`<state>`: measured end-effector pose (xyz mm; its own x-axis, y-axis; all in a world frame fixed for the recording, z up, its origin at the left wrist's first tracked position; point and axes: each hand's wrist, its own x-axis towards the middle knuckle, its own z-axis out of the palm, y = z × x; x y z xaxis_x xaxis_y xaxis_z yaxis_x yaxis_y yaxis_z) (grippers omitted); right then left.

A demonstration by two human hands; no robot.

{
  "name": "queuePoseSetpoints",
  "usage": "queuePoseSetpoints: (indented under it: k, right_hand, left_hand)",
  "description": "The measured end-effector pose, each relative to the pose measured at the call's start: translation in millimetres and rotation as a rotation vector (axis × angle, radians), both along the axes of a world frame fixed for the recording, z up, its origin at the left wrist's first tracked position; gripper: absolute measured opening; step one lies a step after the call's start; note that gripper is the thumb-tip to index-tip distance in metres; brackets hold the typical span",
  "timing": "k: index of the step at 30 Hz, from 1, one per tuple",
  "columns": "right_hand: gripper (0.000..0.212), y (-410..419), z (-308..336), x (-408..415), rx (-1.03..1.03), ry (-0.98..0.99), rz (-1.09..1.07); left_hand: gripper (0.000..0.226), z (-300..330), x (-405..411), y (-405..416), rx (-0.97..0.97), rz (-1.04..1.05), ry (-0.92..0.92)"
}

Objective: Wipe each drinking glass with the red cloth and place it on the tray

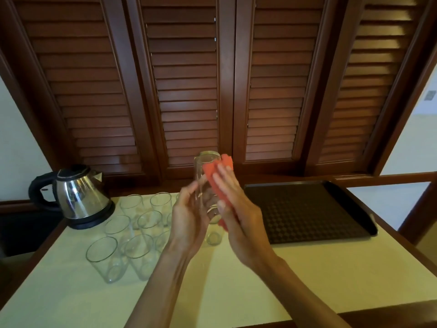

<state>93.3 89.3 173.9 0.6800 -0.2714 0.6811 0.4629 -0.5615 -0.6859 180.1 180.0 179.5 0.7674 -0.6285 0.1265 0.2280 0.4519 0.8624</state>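
Note:
My left hand (189, 216) grips a clear drinking glass (203, 176) held upright above the table, its rim at the top. My right hand (234, 209) presses the red cloth (216, 170) against the glass's right side, fingers lying along it. Several other clear glasses (132, 223) stand grouped on the pale tabletop left of my hands. One more glass (214, 237) stands just below the held one. The dark tray (307, 209) lies to the right with nothing on it.
A steel kettle (78, 195) with a black handle and base stands at the table's back left. Dark louvred wooden doors (189, 91) rise behind the table. The table's wooden edge (402, 223) runs close past the tray on the right.

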Motion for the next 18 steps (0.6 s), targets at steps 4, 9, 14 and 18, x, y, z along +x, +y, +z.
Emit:
queuePoseSetpoints:
  k: [4,9,14,18]
  right_hand:
    - [0.048,-5,-1,-1,0.086,-0.012,0.058]
    - [0.047,0,3,-1,-0.092,0.036,-0.033]
    - [0.051,-8,1,0,0.053,0.026,-0.011]
    - [0.05,-2,-1,3,-0.067,0.019,-0.032]
  left_hand:
    - [0.06,1,-7,3,0.112,-0.01,-0.18]
    - [0.05,-10,-8,0,0.084,-0.004,-0.15]
    - [0.049,-7,-10,-1,0.029,-0.007,-0.013]
    - [0.056,-1,-11,-4,0.042,-0.009,-0.008]
